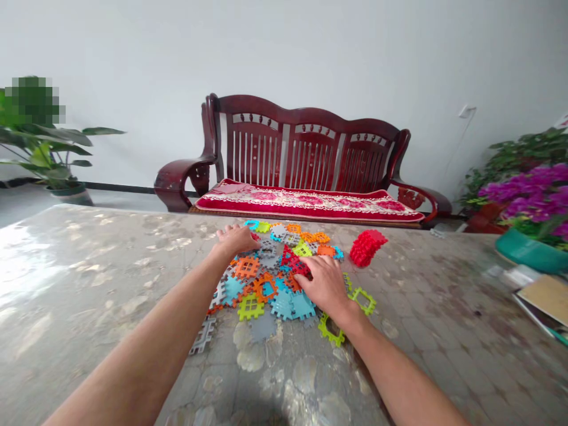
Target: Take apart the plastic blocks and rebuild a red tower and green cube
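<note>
A spread-out pile of colourful plastic interlocking tiles covers the middle of the table, among them an orange tile, a blue tile and a green tile. At the pile's far left, my left hand lies palm down with its fingers apart, a red tile beside its thumb. My right hand reaches over the right side of the pile, thumb and forefinger closed about another red tile. Right of the pile stands a stack of red tiles, leaning slightly.
A patterned table stretches beneath everything. Green frame tiles lie by my right forearm. At the right edge are a teal flowerpot and papers. Behind the table stands a dark wooden bench; a plant is at left.
</note>
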### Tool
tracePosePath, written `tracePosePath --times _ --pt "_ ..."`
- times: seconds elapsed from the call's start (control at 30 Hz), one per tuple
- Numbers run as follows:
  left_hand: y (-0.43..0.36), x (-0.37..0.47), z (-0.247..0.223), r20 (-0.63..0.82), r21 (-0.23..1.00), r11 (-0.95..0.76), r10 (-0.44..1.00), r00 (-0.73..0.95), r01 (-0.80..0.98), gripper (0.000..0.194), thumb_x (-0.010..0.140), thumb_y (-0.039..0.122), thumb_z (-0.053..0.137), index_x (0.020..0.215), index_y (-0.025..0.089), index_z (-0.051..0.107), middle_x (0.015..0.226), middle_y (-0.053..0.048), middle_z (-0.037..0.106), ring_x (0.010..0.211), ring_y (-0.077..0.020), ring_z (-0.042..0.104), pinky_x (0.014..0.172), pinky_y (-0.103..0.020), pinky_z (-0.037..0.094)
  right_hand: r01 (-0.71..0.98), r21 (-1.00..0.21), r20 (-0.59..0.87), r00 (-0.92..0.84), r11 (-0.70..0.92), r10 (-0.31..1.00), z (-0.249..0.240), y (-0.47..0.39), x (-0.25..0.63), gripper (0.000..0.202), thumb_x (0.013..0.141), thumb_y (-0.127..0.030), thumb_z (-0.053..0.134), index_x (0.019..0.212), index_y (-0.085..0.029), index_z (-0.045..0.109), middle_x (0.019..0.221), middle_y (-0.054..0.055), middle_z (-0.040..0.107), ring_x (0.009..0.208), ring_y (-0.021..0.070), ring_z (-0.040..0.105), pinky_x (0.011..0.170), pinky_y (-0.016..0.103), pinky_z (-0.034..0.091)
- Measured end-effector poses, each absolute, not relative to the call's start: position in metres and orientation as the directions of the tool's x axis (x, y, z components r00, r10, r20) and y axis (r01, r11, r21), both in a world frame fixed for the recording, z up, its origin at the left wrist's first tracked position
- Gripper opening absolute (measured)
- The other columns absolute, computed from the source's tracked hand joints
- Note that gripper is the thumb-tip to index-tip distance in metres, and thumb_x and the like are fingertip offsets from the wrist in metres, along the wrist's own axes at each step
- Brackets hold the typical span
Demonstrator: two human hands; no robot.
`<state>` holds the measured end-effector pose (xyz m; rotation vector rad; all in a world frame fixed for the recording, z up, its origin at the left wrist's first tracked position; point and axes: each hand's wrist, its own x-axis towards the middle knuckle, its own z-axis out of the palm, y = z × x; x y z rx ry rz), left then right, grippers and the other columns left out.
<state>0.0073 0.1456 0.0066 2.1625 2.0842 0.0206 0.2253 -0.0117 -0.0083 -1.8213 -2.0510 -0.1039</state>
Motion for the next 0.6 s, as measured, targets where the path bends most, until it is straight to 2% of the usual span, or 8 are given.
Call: tracePosePath --times 0.17,0.27,0.4,0.5,0.6 --pt "0.145 0.005 -0.002 -0.032 0.228 0.032 0.999 -0.025 0.973 0.066 0.061 0.047 0.071 0.119 0.015 0.063 0.133 -0.025 0.058 0.125 -0.0466 0.049 0.098 -0.058 0.038 0.96 -0.222 0.395 -0.071 0.17 0.916 -0.013 -0.011 0.226 0.037 0.084 -0.038 0.067 0.119 -0.026 0.066 0.115 0.004 0.072 0.107 0.0256 0.059 0.091 0.038 0.039" --pt "0.141 0.003 -0.005 0.013 0.297 0.029 0.999 -0.035 0.954 0.067 0.062 0.045 0.073 0.121 0.015 0.059 0.124 -0.022 0.065 0.121 -0.0428 0.054 0.101 -0.058 0.035 0.95 -0.247 0.431 -0.069 0.191 0.9 -0.016 -0.01 0.227 0.038 0.083 -0.036 0.069 0.119 -0.027 0.066 0.115 0.004 0.072 0.106 0.0254 0.059 0.091 0.038 0.04" --pt "0.131 0.0 -0.005 0.11 0.391 -0.053 0.994 0.01 0.919 0.04 0.078 0.04 0.061 0.114 0.022 0.06 0.103 -0.008 0.074 0.108 -0.0288 0.064 0.105 -0.049 0.033 0.931 -0.286 0.478 -0.066 0.226 0.876 -0.018 -0.009 0.227 0.039 0.082 -0.033 0.07 0.12 -0.024 0.065 0.116 0.005 0.071 0.105 0.0251 0.06 0.091 0.038 0.041" --pt "0.124 -0.003 -0.001 0.225 0.557 -0.103 0.974 -0.031 0.824 0.025 0.083 0.036 0.057 0.102 0.022 0.064 0.096 -0.005 0.074 0.096 -0.0235 0.067 0.091 -0.038 0.044 0.916 -0.311 0.512 -0.063 0.253 0.856 -0.019 -0.009 0.228 0.041 0.082 -0.03 0.07 0.122 -0.022 0.064 0.119 0.007 0.07 0.107 0.0256 0.06 0.093 0.039 0.042" --pt "0.117 -0.003 0.007 0.303 0.705 -0.153 0.948 -0.099 0.692 0.025 0.081 0.036 0.06 0.1 0.021 0.065 0.092 -0.004 0.074 0.085 -0.0197 0.067 0.074 -0.029 0.048 0.903 -0.334 0.54 -0.054 0.272 0.84 -0.02 -0.009 0.232 0.043 0.081 -0.028 0.069 0.124 -0.022 0.063 0.12 0.008 0.069 0.108 0.0258 0.06 0.095 0.04 0.042"
